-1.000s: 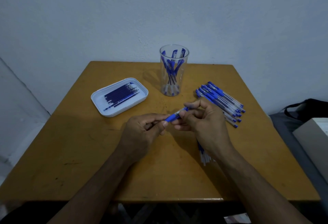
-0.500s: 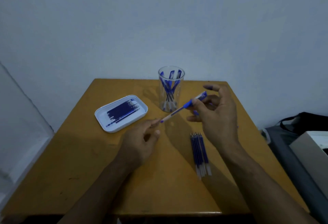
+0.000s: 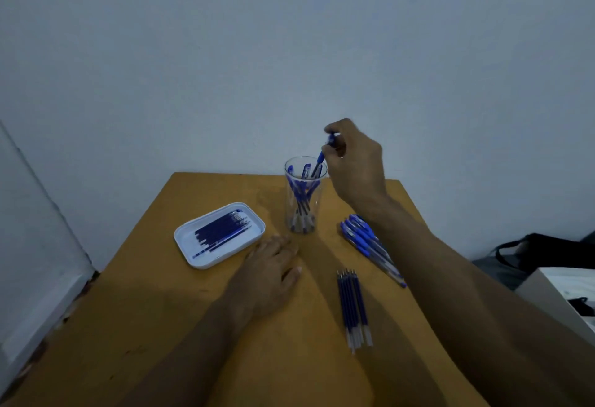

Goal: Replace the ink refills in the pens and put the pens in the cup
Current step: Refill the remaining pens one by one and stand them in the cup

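A clear plastic cup [image 3: 303, 213] stands upright at the back middle of the wooden table [image 3: 161, 326], with several blue pens inside. My right hand [image 3: 352, 165] hovers over the cup's right rim and pinches a blue pen [image 3: 321, 157] whose lower end dips into the cup. My left hand [image 3: 273, 269] rests flat on the table in front of the cup, holding nothing. A row of blue pens [image 3: 370, 244] lies to the right of the cup, partly hidden by my right forearm. A bundle of blue refills [image 3: 352, 306] lies nearer me.
A white tray [image 3: 186, 245] holding several dark blue refills sits left of the cup. The wall stands right behind the table. At the far right, off the table, are a black bag [image 3: 547, 250] and a white box [image 3: 566, 294].
My right hand carried the pen up from the table's middle to the cup and lowered its tip inside. My left hand let go of the pen and settled flat on the table.
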`<state>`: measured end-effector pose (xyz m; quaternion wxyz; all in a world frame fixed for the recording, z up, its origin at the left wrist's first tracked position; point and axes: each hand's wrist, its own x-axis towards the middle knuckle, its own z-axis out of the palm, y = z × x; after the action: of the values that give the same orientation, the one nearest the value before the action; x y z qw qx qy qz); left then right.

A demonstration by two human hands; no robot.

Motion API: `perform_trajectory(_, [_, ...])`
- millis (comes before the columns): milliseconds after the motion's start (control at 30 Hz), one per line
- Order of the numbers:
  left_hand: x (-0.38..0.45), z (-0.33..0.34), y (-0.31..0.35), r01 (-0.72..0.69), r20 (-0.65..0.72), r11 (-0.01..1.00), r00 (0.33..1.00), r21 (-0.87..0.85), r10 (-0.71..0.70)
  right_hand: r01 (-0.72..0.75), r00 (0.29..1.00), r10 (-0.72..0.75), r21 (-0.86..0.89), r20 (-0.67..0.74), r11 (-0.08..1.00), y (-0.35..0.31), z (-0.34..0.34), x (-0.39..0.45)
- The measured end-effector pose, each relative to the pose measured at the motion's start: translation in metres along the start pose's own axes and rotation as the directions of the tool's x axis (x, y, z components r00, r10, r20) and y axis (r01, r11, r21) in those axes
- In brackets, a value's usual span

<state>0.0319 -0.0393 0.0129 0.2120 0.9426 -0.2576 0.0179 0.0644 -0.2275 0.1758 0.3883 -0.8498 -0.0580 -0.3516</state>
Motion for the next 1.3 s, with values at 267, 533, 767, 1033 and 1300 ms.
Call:
perform_trajectory(267, [0.001, 0.003, -0.004, 0.000, -0.013, 1.000, 1.000, 0.001, 0.000, 0.048, 0.962, 0.057, -0.373, 0.267, 0.927, 0.011, 0.032, 0.008])
perform_trajectory(533, [0.001, 0.001, -0.002, 0.025, -0.012, 0.999, 1.000, -0.026, -0.026, -0.076, 0.912, 0.233, -0.417, 0.338, 0.906, 0.017, 0.039, 0.022])
perform_trajectory(767, [0.001, -0.001, -0.001, 0.024, -0.001, 1.000, 1.000, -0.012, -0.024, -0.060, 0.991, 0.085, -0.223, 0.105, 0.973, 0.018, 0.022, 0.005])
perform_trajectory(1033, [0.002, 0.000, -0.001, 0.025, 0.002, 1.000, 1.000, -0.003, -0.025, -0.244, 0.899, 0.403, -0.570, 0.170, 0.785, 0.077, -0.002, -0.075])
perform_trajectory(1300, [0.001, -0.003, 0.002, 0.039, 0.016, 0.999, 0.999, 0.005, -0.039, -0.214, 0.888, 0.422, -0.646, 0.184, 0.733, 0.103, 0.001, -0.110])
